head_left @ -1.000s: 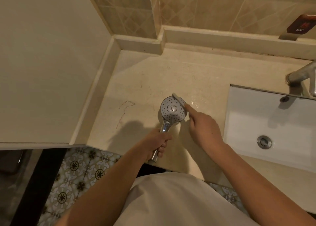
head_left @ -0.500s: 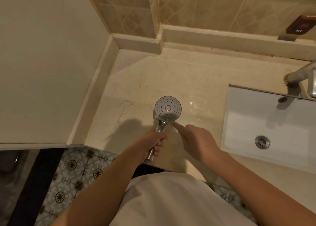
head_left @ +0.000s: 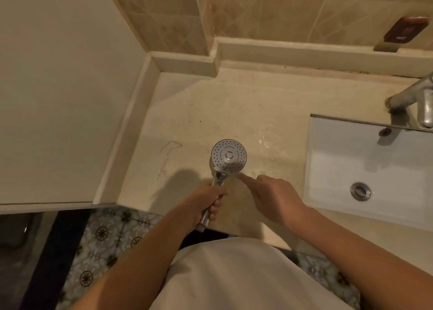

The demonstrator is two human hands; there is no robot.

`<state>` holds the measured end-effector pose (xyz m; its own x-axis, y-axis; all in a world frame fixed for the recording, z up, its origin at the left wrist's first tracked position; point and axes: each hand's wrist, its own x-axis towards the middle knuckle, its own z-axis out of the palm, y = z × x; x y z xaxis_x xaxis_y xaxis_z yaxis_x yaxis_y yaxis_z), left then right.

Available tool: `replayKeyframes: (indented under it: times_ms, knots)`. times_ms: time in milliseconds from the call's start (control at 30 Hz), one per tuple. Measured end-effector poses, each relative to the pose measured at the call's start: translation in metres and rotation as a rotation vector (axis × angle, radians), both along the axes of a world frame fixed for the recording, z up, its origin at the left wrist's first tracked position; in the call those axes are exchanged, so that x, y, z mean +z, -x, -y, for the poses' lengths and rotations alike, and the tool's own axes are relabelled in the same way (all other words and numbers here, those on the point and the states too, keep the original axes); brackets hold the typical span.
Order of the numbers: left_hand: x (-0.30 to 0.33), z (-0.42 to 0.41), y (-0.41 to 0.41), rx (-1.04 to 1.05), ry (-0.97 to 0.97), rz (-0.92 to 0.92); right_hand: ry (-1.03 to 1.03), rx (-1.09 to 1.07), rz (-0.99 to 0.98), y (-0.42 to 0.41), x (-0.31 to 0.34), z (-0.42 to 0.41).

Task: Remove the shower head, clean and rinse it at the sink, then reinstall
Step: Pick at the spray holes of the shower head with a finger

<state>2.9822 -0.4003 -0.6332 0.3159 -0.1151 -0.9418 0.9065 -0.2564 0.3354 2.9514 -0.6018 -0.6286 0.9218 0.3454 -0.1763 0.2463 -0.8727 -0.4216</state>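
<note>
Down from the top rim a second ago, the right hand [head_left: 274, 197] now has its forefinger stretched out to the lower edge of the shower head [head_left: 229, 155], just where the round face meets the neck; the white brush head that lay across the face then is hard to make out now, and I think a pale sliver under the fingertip is it, though the light is too dim to be sure. What the rest of that hand grips I cannot tell. At the near edge of the desk [head_left: 234, 108], the left hand [head_left: 206, 202] is wrapped round the chrome handle, holding the head face-up over the wet patch. Scrubbing seems to have worked round the face, so cleaning looks well under way, with rinsing at the sink [head_left: 351, 159] under the tap [head_left: 412, 99] not yet done.
</note>
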Motion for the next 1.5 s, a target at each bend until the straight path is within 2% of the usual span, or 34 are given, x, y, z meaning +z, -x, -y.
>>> replayKeyframes:
  times_ms: [100,200,267,400,500,567,667,733,867,933,1133,1233,1333,1400,1500]
  knots:
    - [0.002,-0.002,-0.001,-0.010,0.017,0.034,0.035,-0.064,0.018,-0.013,-0.004,0.009]
    - [0.003,-0.003,-0.002,-0.007,0.027,0.065,-0.054,-0.228,-0.013,-0.033,-0.004,0.023]
    - [0.003,-0.004,-0.002,-0.001,0.034,0.069,-0.076,-0.265,-0.014,-0.036,-0.005,0.027]
    - [0.002,-0.005,-0.003,0.009,0.027,0.060,-0.107,-0.126,-0.044,-0.022,-0.007,0.017]
    - [0.001,-0.004,-0.003,0.012,0.008,0.071,-0.055,0.028,-0.056,-0.007,-0.006,0.012]
    - [0.000,-0.004,-0.003,0.005,0.005,0.094,-0.057,0.016,-0.034,-0.013,-0.007,0.019]
    - [0.001,-0.003,-0.004,0.007,0.025,0.111,-0.056,-0.119,0.038,-0.031,-0.005,0.032]
    - [0.002,0.001,-0.005,0.019,0.042,0.096,-0.051,-0.117,0.047,-0.037,-0.004,0.034]
    - [0.003,0.009,-0.005,0.089,0.080,0.038,-0.018,0.135,0.013,-0.024,-0.002,0.019]
    - [0.003,0.010,-0.005,0.106,0.093,0.030,0.009,0.165,0.022,-0.025,-0.004,0.018]
    - [0.004,0.010,-0.008,0.109,0.130,0.040,-0.155,-0.252,0.016,-0.047,-0.008,0.037]
    - [0.003,0.011,-0.009,0.115,0.145,0.018,-0.204,-0.150,-0.002,-0.037,-0.003,0.030]
    - [0.004,0.011,-0.011,0.118,0.137,0.021,-0.147,0.006,0.003,-0.023,-0.004,0.019]
    - [0.005,0.010,-0.012,0.129,0.148,0.021,-0.169,-0.085,-0.002,-0.027,-0.009,0.028]
    - [0.005,0.011,-0.013,0.148,0.181,0.009,-0.269,-0.345,-0.003,-0.036,-0.012,0.048]
